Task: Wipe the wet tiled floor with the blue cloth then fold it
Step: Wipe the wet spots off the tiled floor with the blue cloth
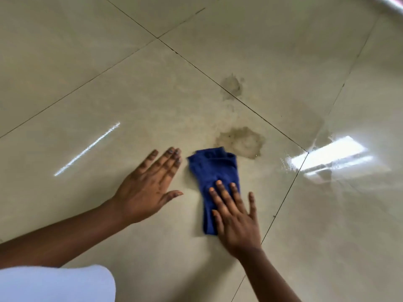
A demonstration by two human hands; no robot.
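The blue cloth (214, 184) lay on the tiled floor (135, 101), folded into a long narrow strip that ran from near the person toward the far side; it sat on the large middle tile, nearer that tile's right-hand grout line than its left. The right hand (234, 219) rested flat on the near end of the cloth, fingers (220, 192) spread and straight, pressing down rather than gripping; its little finger reached past the cloth's right edge onto bare tile. The left hand (150, 186) lay palm-down on the floor just beside the cloth's left edge, apart from it, fingers extended and close together, thumb pointing toward the cloth; it grasped nothing. Just beyond the far end of the cloth a damp greyish patch (241, 141) marked the tile, touching or nearly touching the cloth's far corner; a second, smaller patch (232, 87) sat farther off, across the grout line. To the right, past the grout line, the floor gleamed with a bright reflection (329, 154) on a wet-looking sheen; a thin streak of light (87, 149) crossed the tile to the left of the left hand. A white sleeve (54, 284) filled the near left corner of the view.
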